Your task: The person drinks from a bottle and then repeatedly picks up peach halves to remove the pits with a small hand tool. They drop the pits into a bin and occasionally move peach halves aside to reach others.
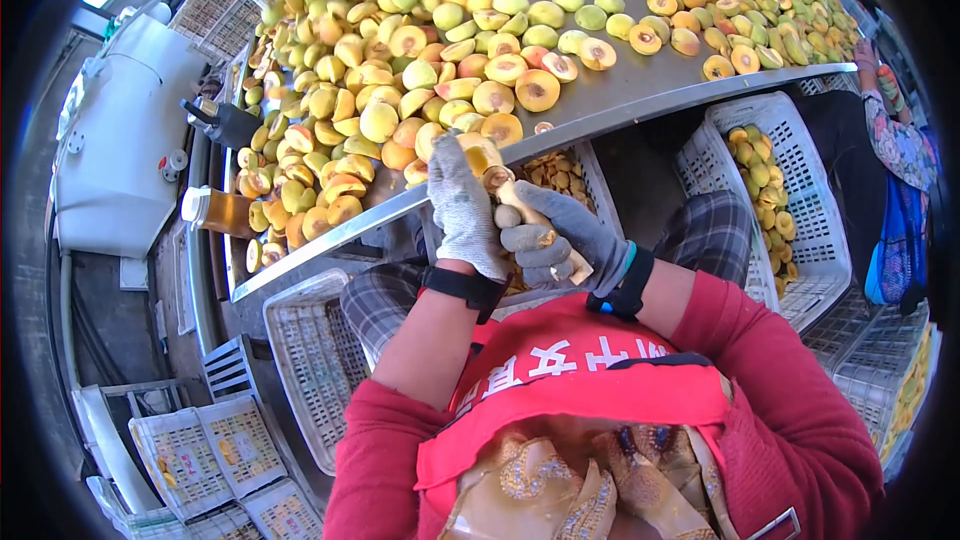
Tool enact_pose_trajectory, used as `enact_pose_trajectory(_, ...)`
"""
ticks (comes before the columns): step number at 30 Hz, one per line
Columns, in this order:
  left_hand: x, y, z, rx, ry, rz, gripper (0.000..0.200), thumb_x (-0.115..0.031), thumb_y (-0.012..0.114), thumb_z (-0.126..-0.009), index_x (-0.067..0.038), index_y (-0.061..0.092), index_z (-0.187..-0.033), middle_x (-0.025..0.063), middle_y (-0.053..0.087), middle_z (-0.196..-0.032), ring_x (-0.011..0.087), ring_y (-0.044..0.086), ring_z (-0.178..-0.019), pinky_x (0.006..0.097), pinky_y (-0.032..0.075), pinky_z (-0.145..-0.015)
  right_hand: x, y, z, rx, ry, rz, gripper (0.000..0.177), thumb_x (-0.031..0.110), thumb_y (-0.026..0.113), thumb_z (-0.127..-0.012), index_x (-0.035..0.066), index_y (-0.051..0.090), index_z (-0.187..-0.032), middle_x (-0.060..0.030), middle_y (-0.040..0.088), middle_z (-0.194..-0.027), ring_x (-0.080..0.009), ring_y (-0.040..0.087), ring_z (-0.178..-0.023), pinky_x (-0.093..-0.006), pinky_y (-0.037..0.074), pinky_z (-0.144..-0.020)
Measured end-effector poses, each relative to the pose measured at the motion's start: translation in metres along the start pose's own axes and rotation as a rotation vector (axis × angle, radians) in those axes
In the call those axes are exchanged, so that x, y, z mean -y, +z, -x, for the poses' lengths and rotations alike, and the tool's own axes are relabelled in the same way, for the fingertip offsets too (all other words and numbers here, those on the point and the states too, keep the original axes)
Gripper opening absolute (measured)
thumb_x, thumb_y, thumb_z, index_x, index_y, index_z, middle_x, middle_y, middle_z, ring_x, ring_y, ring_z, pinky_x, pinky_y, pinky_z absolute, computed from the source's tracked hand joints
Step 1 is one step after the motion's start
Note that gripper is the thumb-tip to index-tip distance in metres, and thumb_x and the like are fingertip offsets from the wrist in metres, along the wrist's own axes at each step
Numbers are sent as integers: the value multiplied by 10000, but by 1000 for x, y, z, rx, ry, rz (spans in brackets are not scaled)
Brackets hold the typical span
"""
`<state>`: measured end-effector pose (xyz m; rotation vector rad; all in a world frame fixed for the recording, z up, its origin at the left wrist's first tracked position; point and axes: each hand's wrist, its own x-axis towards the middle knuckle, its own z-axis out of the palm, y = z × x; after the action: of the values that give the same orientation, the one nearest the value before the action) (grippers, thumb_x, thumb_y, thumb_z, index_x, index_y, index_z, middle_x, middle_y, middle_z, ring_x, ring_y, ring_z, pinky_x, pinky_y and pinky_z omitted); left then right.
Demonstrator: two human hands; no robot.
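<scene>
Fruit half [481, 154] and wooden tool [527, 210] in hands [461, 202] [568, 236], Chinese characters [560, 360] on apron [570, 326].

White Chinese characters [550, 362] stand upside down in this view on the red apron [600, 402]; folds and the edge hide part of the line, so it cannot be read in full. Red marks on yellow patches of the lower-left crates [208, 452] are too small to read.

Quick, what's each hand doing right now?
Left hand: closed, holding a cut fruit.
Right hand: closed around the pale handle of a tool, its tip end at the fruit.
</scene>
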<state>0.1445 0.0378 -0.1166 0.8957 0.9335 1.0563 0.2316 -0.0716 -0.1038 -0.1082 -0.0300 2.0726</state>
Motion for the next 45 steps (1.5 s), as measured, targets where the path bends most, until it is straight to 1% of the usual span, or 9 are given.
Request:
enact_pose_trajectory(8,-84,-98,-7,-130,224,-65,437,-537,520,-875,-113,567,-968,9,581,-789,106,548,-644,233,426,-506,13,-16,3,-121,-70,4,352,441,467,-926,98,537,-883,25,439,-579,-50,359,-388,-207,296,-323)
enact_pose_trajectory(10,-119,-127,9,-288,429,-391,497,-512,556,-862,-104,536,-1144,15,598,-866,90,553,-628,216,427,-464,16,-19,7,-239,-84,111,355,455,472,-919,107,530,-879,27,435,-573,-48,355,-387,-203,289,-321)
enact_pose_trajectory(14,-146,-273,-18,-451,325,-1356,502,-453,598,-835,-55,597,-1141,131,631,-980,225,613,-870,327,481,-779,19,-14,9,-431,-93,337,387,485,438,-925,114,525,-853,15,439,-514,-73,399,-335,-201,317,-278)
enact_pose_trajectory(24,-103,-165,-84,-28,105,-1945,520,-492,611,-755,-45,646,-1019,191,656,-961,352,619,-923,427,467,-803,12,-15,7,-583,-100,443,388,500,463,-903,115,497,-867,21,460,-575,-79,418,-382,-218,335,-335)
enact_pose_trajectory(29,-88,-178,-97,-20,76,-1561,463,-356,709,-686,-13,636,-990,190,661,-900,334,632,-876,399,476,-769,6,-11,13,-612,-104,551,390,500,465,-901,115,505,-855,17,462,-579,-97,419,-387,-255,350,-355)
enact_pose_trajectory(33,-69,-176,-77,-115,461,-937,263,-62,609,-828,-18,587,-1086,-29,542,-707,50,434,-543,207,377,-486,3,18,6,-566,-78,675,391,473,450,-915,91,516,-866,2,484,-571,-94,443,-374,-237,380,-332)
enact_pose_trajectory(36,-70,-156,-66,-82,393,-1284,386,-171,622,-835,-17,542,-1179,78,636,-822,160,594,-672,280,473,-616,-1,27,-4,-534,-61,741,394,458,439,-923,76,521,-879,-6,492,-568,-93,453,-373,-230,398,-322)
enact_pose_trajectory(37,-69,-156,-68,-125,620,-1551,474,-308,631,-817,-25,542,-1187,168,652,-968,283,635,-887,350,484,-785,-2,28,-5,-501,-82,773,395,459,439,-923,74,523,-882,-6,491,-569,-94,450,-375,-232,395,-321)
enact_pose_trajectory(45,-70,-147,-97,104,143,-1621,519,-348,629,-779,-77,536,-1212,197,602,-1134,336,570,-1064,408,434,-909,-6,17,10,-586,-147,713,383,458,455,-918,85,505,-844,-3,479,-556,-113,435,-373,-271,378,-335)
